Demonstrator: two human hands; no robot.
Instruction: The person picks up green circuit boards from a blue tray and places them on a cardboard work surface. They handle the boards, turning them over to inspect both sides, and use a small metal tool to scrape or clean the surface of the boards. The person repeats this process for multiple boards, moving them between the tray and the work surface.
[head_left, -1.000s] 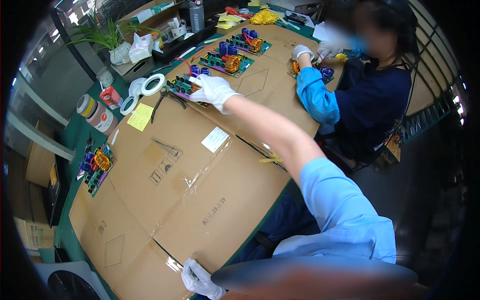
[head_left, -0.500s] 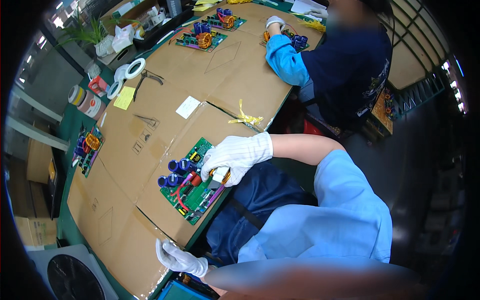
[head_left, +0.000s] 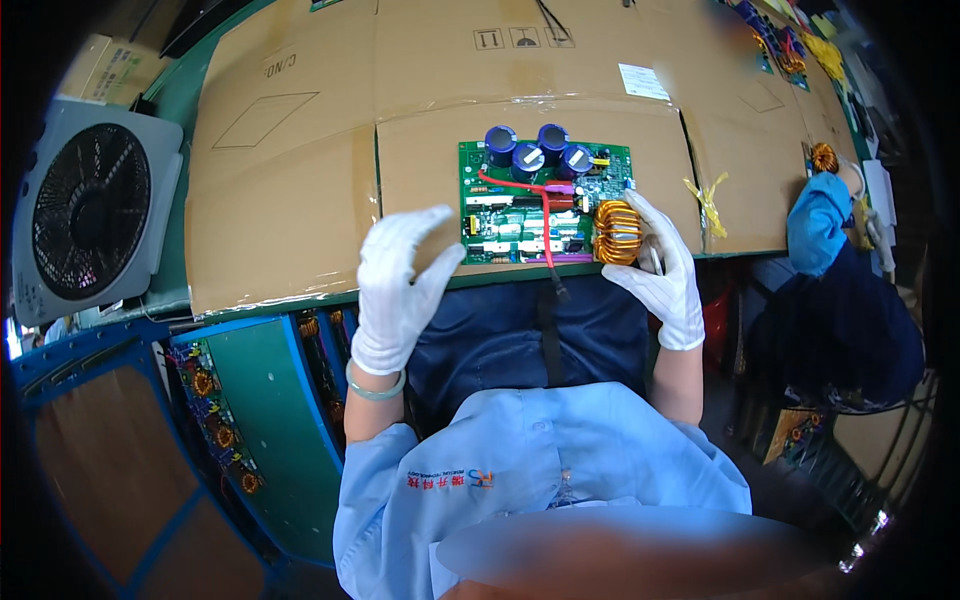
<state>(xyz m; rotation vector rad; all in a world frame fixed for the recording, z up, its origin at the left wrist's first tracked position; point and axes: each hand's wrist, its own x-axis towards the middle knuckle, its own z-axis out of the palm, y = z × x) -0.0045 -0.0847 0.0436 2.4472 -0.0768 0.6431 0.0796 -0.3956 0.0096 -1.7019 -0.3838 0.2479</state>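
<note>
A green board [head_left: 545,205] lies flat on the cardboard [head_left: 300,190] that covers the bench, right at the near edge in front of the person. Four dark blue capacitors [head_left: 537,152] stand along its far side, a red wire [head_left: 545,215] runs down its middle and off the near edge, and a copper coil [head_left: 617,232] sits at its right near corner.

The right hand [head_left: 662,270], in a white glove, is at that right corner: fingers spread loosely, fingertips on the board's edge just beside the coil, not clenched round anything that I can make out. The left hand [head_left: 400,285], also gloved, is open, palm down with the fingers stretched, just left of the board; its thumb reaches toward the board's near left corner, and whether it touches I cannot tell. A pale green bangle [head_left: 375,385] sits on that wrist.

Off to the left a grey fan [head_left: 90,210] stands by the bench. Below the edge, more boards [head_left: 215,400] with coils stand in a blue rack [head_left: 235,325]. At far right another person in a blue sleeve [head_left: 815,220] works at the same bench.
</note>
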